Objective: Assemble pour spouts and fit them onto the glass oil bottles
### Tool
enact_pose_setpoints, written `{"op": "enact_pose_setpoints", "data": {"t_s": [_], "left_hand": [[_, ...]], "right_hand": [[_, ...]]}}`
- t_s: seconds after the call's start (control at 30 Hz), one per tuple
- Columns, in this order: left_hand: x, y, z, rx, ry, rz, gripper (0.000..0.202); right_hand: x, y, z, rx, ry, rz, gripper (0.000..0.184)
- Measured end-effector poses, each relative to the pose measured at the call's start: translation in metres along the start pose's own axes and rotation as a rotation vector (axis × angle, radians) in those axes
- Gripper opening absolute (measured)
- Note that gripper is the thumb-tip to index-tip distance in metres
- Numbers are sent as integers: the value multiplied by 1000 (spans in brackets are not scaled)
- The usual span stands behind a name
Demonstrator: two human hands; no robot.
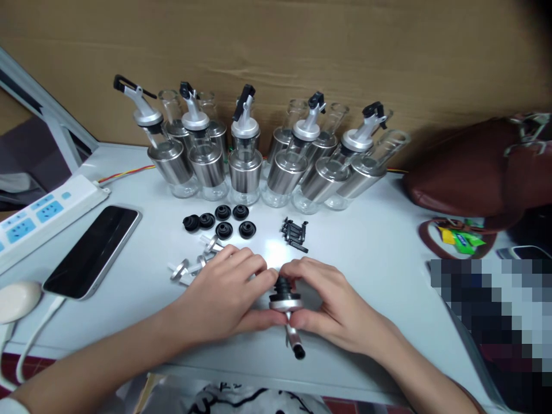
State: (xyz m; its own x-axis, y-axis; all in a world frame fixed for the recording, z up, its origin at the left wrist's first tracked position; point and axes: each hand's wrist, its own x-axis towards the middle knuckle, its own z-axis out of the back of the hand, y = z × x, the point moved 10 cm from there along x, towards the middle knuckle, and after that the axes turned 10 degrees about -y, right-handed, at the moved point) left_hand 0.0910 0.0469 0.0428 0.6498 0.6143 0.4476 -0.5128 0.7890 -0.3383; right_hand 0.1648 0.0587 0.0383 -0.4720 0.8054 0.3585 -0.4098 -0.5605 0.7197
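Between both hands, near the table's front edge, is a bottle pourer (286, 306) with a silver collar, a black ribbed stopper pointing away from me and a spout pointing toward me. My left hand (235, 290) is closed on it from the left, thumb under the collar. My right hand (325, 305) grips it from the right, fingertips at the stopper. Several silver pourer spouts (180, 271) lie beside and partly behind my left hand. Beyond them sit several black rubber stoppers (223, 230). A small pile of black lever caps (295, 233) lies ahead of my right hand.
Glass bottles with steel sleeves (245, 172) line the back, several topped with pourers, against a cardboard wall (276, 46). Left are a phone (92, 253), a power strip (47, 215) and a white mouse-like object (18, 302). A brown bag (470, 167) and wrapped sweets (463, 240) lie right.
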Motion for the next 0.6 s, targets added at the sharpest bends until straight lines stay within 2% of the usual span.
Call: {"op": "enact_pose_setpoints", "data": {"t_s": [0.1,0.27,0.6], "left_hand": [[-1,2,-5,-28,38,42,53],[-1,1,-7,-89,49,74,52],[-4,7,-17,-189,152,170,64]], "right_hand": [[0,-2,-5,1,36,-3,55],[-1,-4,-7,28,20,-18,57],[0,-3,-5,29,-11,-2,56]]}}
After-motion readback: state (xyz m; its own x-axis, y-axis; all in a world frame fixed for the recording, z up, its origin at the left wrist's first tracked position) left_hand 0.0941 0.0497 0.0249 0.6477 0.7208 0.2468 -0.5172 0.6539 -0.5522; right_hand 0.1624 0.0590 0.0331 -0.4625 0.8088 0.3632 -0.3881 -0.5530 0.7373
